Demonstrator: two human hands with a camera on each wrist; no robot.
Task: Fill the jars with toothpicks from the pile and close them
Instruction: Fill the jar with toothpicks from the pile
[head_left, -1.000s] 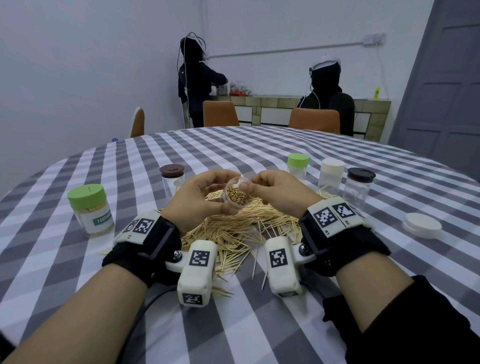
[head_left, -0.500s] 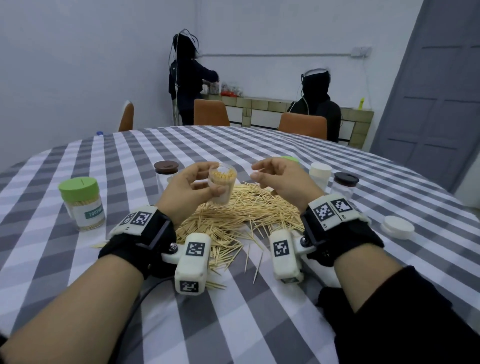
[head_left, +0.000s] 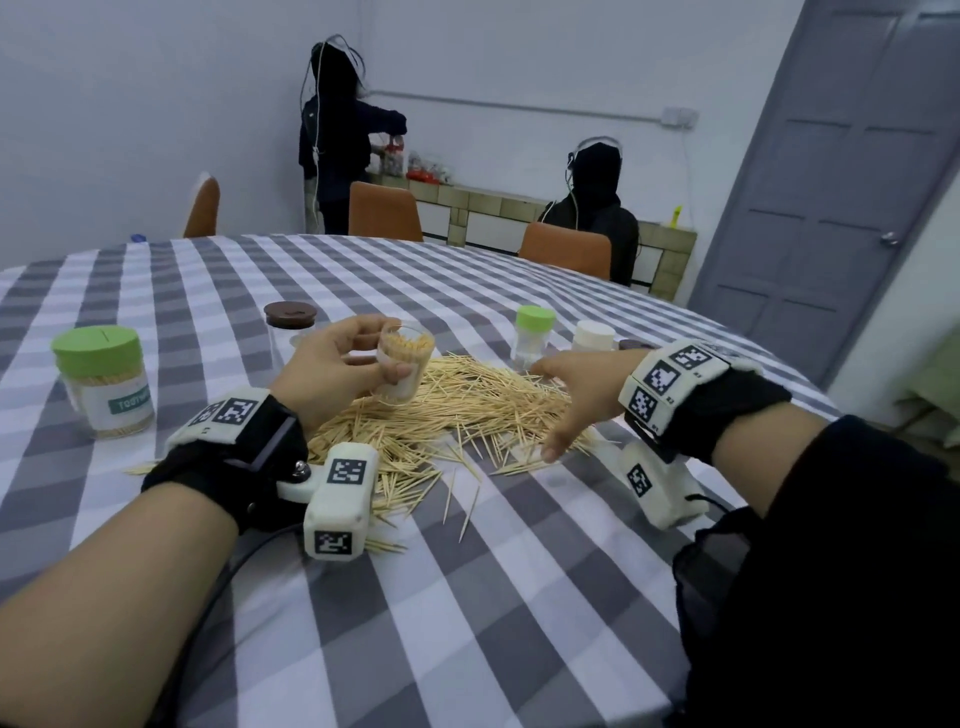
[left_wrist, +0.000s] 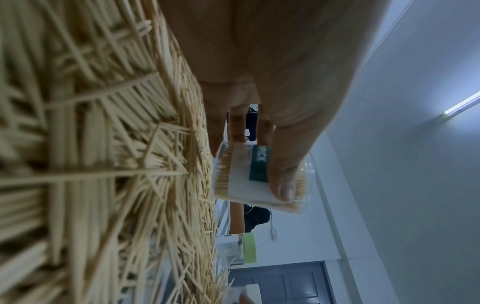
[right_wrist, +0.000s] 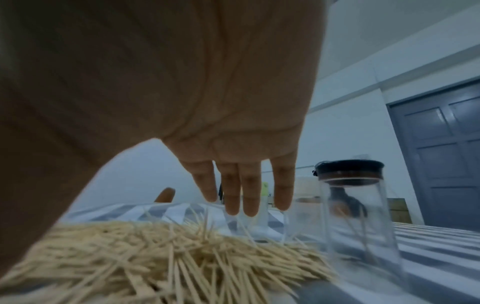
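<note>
One open jar (head_left: 404, 364), packed with toothpicks, stands upright in the left hand (head_left: 332, 371) above the pile (head_left: 457, 410) — thumb and fingers clamped round its wall. The right hand (head_left: 576, 395), fingers straight and slightly apart, reaches over the pile's far edge toward the lidded jars. Filling looks done — next, probably, a lid must be found.

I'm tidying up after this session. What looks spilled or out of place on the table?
A few stray toothpicks lie on the cloth, apart from the pile, on its near side. The jar held in the left hand has no lid. Nothing looks damaged.
</note>
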